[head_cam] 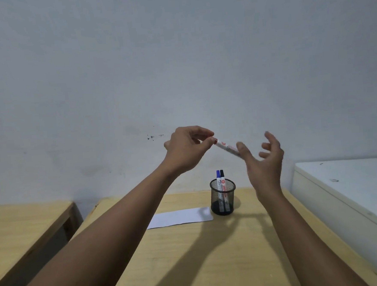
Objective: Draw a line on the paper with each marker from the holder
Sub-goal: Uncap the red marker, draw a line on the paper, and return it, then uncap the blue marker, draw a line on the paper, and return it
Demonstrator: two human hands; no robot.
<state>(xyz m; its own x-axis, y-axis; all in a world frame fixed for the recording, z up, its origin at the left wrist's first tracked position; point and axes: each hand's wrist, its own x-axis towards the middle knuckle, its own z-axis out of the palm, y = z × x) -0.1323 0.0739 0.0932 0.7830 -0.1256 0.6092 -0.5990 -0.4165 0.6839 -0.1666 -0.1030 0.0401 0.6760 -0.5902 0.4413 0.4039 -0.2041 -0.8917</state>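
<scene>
My left hand (187,149) is raised above the table and pinches the red end of a white-bodied marker (226,147). The marker slants down to the right, where its other end meets the thumb of my right hand (265,159). The other fingers of my right hand are spread and blurred, so its hold on the marker is unclear. Below the hands stands a black mesh holder (223,199) with a blue-capped marker (218,176) and a black-capped marker (222,176) upright in it. A white sheet of paper (181,217) lies flat just left of the holder.
The holder and paper rest on a light wooden table (213,252). A second wooden table (21,223) stands to the left across a gap. A white cabinet top (351,189) borders the table on the right. A plain wall rises behind.
</scene>
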